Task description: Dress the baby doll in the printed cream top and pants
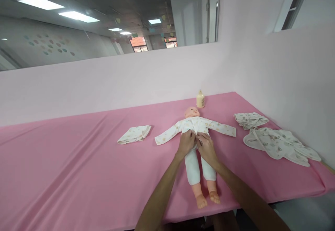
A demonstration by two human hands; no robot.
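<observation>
A baby doll [192, 112] lies on its back, feet toward me. It wears a white patterned baby shirt [195, 123] with both long sleeves spread out sideways, and plain white pants [192, 168]; its bare feet show below. My left hand [186, 143] and my right hand [206, 148] meet at the doll's waist, close together. The fingers of each are closed in a pinch on the lower front of the shirt. What exactly lies between the fingertips is hidden by the hands.
A pink sheet [78, 175] covers the table. Left of the doll lies a folded patterned cloth [134, 134]. Beyond its head stands a cream pump bottle [200, 99]. On the right are another folded cloth [250, 120] and a spread patterned garment [281, 145], near the wall.
</observation>
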